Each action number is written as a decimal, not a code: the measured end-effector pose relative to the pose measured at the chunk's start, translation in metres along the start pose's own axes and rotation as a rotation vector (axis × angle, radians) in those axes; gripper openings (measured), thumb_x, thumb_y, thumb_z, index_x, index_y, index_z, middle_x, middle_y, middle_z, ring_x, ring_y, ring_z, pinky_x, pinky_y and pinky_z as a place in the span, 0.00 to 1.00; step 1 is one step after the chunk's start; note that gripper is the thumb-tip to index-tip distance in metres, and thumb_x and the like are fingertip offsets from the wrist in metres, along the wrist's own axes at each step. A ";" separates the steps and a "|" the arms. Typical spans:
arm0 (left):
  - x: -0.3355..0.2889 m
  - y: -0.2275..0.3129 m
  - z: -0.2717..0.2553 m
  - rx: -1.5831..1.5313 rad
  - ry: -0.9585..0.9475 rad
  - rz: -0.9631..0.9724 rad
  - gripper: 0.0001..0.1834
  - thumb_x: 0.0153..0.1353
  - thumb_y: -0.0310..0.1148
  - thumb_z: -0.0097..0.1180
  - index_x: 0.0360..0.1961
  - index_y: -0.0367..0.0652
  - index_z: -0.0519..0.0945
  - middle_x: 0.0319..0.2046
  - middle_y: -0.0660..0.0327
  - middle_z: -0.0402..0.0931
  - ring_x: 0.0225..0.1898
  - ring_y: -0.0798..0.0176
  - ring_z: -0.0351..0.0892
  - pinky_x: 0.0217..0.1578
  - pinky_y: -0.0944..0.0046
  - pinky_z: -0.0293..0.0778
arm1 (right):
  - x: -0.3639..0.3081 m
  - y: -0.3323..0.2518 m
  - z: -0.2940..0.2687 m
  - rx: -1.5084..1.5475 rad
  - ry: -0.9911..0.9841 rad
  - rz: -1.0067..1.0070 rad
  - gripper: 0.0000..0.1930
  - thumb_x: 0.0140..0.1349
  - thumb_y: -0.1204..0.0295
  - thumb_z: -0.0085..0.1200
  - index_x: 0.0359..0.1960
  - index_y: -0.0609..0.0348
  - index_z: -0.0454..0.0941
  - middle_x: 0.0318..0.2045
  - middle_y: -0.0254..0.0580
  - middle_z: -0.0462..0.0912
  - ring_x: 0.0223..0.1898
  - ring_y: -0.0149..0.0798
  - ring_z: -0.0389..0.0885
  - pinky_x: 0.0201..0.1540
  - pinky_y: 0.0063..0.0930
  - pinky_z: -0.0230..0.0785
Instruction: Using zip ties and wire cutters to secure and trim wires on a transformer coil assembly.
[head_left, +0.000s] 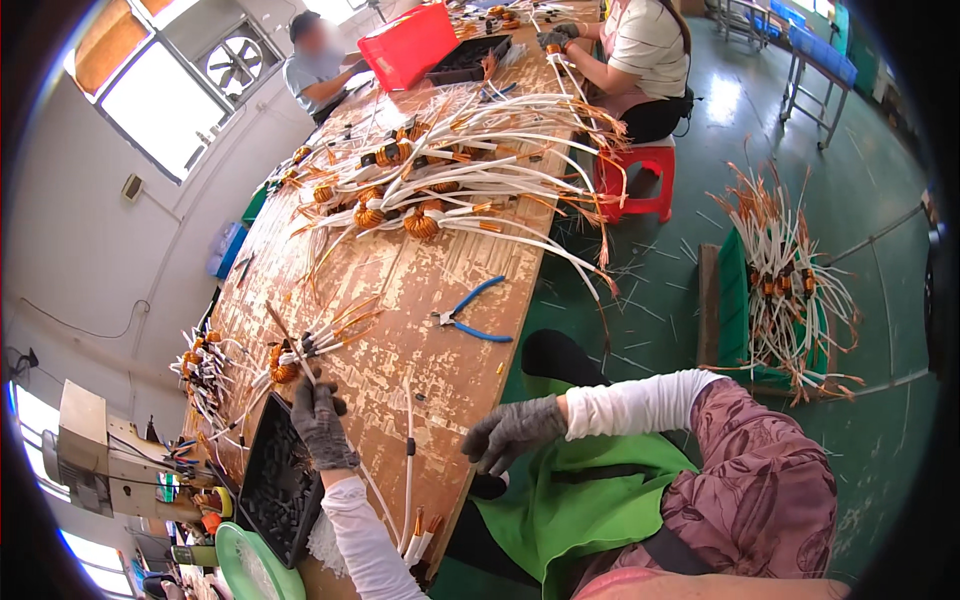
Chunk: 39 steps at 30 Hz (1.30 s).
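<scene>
My left hand [320,425], in a grey glove, is closed over the table [370,400]. A thin brownish rod or copper wire end [285,335] sticks out beyond its fingers, beside a copper-wound coil [284,364] with white leads. A white cable [372,490] runs below this hand toward stripped copper ends; whether it passes through the grip is hidden. My right hand [515,435], also gloved, hovers at the table's near edge, fingers loosely bent and apart, with nothing visible in them. Between the hands lies a white cable with a black sleeve [410,446].
Blue-handled cutters [472,314] lie ahead. A black tray [252,455] of small black pieces and a green bowl [228,565] stand left. Wired coils [420,222] are heaped farther off. A green crate [735,310] of coils stands right. Two people sit at the far end.
</scene>
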<state>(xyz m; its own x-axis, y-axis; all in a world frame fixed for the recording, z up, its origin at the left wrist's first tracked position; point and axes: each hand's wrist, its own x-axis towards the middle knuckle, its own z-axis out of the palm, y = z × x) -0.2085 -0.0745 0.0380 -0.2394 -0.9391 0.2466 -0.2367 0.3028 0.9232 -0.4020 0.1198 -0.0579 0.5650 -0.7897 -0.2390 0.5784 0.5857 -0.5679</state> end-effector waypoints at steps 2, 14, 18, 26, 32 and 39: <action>0.000 0.022 0.013 -0.037 -0.039 0.043 0.13 0.60 0.28 0.46 0.46 0.40 0.74 0.23 0.64 0.73 0.18 0.75 0.66 0.19 0.74 0.64 | -0.019 -0.023 0.010 -0.108 0.030 0.014 0.17 0.53 0.80 0.50 0.46 0.65 0.69 0.39 0.42 0.75 0.39 0.38 0.79 0.40 0.29 0.75; -0.016 0.055 0.082 -0.188 -0.444 -0.042 0.14 0.61 0.32 0.47 0.45 0.36 0.75 0.25 0.63 0.75 0.24 0.74 0.71 0.26 0.74 0.69 | -0.052 -0.137 0.029 -1.627 0.565 -1.124 0.12 0.51 0.74 0.55 0.39 0.52 0.77 0.27 0.37 0.72 0.27 0.37 0.73 0.29 0.29 0.67; -0.017 0.052 0.080 -0.246 -0.416 -0.049 0.13 0.61 0.32 0.49 0.44 0.36 0.75 0.26 0.63 0.75 0.24 0.73 0.71 0.28 0.74 0.70 | -0.037 -0.160 0.059 -1.970 0.632 -1.266 0.13 0.50 0.71 0.55 0.40 0.48 0.77 0.30 0.34 0.71 0.28 0.37 0.73 0.28 0.30 0.67; -0.006 0.067 0.112 -0.214 -0.588 0.023 0.11 0.58 0.31 0.51 0.39 0.36 0.75 0.26 0.64 0.74 0.26 0.71 0.71 0.28 0.71 0.68 | -0.029 -0.197 0.042 -2.534 0.491 -1.422 0.07 0.46 0.65 0.50 0.26 0.52 0.71 0.27 0.36 0.71 0.33 0.39 0.74 0.32 0.31 0.69; -0.004 0.076 0.112 -0.110 -0.594 0.030 0.09 0.58 0.34 0.50 0.26 0.39 0.74 0.19 0.67 0.70 0.20 0.74 0.66 0.22 0.73 0.60 | -0.017 -0.209 0.038 -2.495 0.282 -1.409 0.08 0.47 0.65 0.52 0.27 0.52 0.70 0.26 0.34 0.72 0.29 0.37 0.73 0.33 0.30 0.66; 0.006 0.053 0.144 -0.115 -0.638 0.055 0.11 0.59 0.35 0.51 0.27 0.37 0.74 0.19 0.64 0.69 0.17 0.73 0.64 0.18 0.73 0.59 | -0.047 -0.212 0.022 -2.704 0.372 -1.077 0.09 0.46 0.65 0.53 0.27 0.54 0.74 0.24 0.36 0.75 0.28 0.38 0.76 0.29 0.33 0.69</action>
<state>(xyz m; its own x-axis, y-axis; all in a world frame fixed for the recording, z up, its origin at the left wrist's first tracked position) -0.3579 -0.0403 0.0460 -0.7692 -0.6305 0.1037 -0.1144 0.2956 0.9484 -0.5379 0.0367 0.0905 0.5975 -0.6165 0.5128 -0.8013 -0.4829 0.3531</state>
